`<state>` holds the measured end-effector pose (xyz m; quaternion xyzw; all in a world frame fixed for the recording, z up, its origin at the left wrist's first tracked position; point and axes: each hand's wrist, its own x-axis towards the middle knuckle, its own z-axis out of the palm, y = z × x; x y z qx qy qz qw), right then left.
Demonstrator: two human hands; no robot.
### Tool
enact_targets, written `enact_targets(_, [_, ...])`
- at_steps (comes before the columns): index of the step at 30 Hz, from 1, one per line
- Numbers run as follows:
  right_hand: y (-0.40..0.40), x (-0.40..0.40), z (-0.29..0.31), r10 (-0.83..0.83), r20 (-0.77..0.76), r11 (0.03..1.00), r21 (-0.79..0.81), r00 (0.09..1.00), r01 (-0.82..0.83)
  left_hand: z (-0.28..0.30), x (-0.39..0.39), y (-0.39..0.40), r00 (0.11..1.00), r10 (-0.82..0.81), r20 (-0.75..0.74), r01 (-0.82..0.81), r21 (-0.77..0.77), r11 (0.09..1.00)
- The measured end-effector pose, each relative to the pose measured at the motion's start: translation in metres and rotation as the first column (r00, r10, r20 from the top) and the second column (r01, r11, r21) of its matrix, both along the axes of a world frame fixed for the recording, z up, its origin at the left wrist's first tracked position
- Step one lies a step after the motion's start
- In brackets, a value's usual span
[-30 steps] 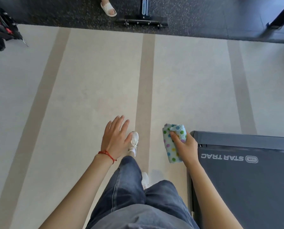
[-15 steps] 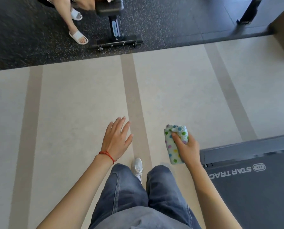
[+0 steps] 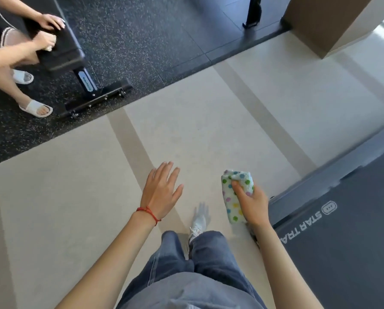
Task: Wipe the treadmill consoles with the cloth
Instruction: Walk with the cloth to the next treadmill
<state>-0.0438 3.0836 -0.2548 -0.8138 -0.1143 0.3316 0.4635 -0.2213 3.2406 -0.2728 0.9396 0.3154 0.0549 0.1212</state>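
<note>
While beside treadmill [image 3: 342, 230], bench [image 3: 59, 50] ahead

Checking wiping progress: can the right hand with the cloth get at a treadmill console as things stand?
Probably not yet. The right hand grips the cloth over the floor beside the treadmill deck; no console is in view.

treadmill [image 3: 351, 237] cut off at right edge, console unseen; shoe [image 3: 199, 221] motion-blurred.
</note>
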Motion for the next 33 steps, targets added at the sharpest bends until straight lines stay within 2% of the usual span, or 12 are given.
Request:
enact_targets(9, [0.004, 0.084, 0.01, -0.294, 0.015, 0.955, -0.038, 0.956, 0.294, 0.009, 0.142, 0.048, 0.963, -0.268, 0.038, 0.266, 0.049, 0.963])
enact_targets(19, [0.025, 0.181, 0.011, -0.577, 0.098, 0.812, -0.037, 0.811, 0.582, 0.006, 0.32, 0.093, 0.793, -0.603, 0.088, 0.598, 0.075, 0.798])
enact_targets(26, [0.063, 0.256, 0.017, -0.705, 0.091, 0.705, -0.012, 0.703, 0.709, 0.014, 0.429, 0.131, 0.681, -0.725, 0.104, 0.714, 0.13, 0.688])
enact_targets(33, [0.072, 0.33, 0.019, -0.77, 0.097, 0.634, -0.002, 0.631, 0.773, 0.014, 0.52, 0.144, 0.627, -0.775, 0.077, 0.766, 0.119, 0.632])
